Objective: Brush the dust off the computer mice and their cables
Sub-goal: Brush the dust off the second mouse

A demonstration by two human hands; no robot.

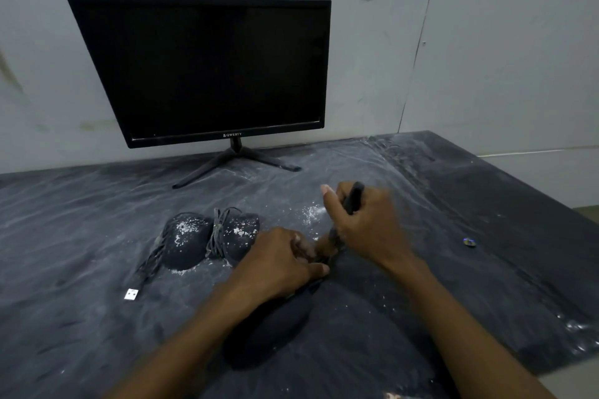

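Dark monitor [201,68] standing at desk [81,317] rear, two white-flecked mice [186,241] with bundled cables [217,232] before it, left hand [278,264] pinching third mouse's [269,330] cable, right hand [363,223] fisted round brush [353,197].

A monitor [201,68] is stood at the back of the surface [486,204], against the wall [486,42]. Before it, two mice [186,243] are laid side by side, a bundled cable [218,233] between them. A USB plug [131,294] is set nearer, to their left. A third mouse [269,330] is placed nearest, under the left hand [278,259]; the right hand [363,223] is held just beside it.
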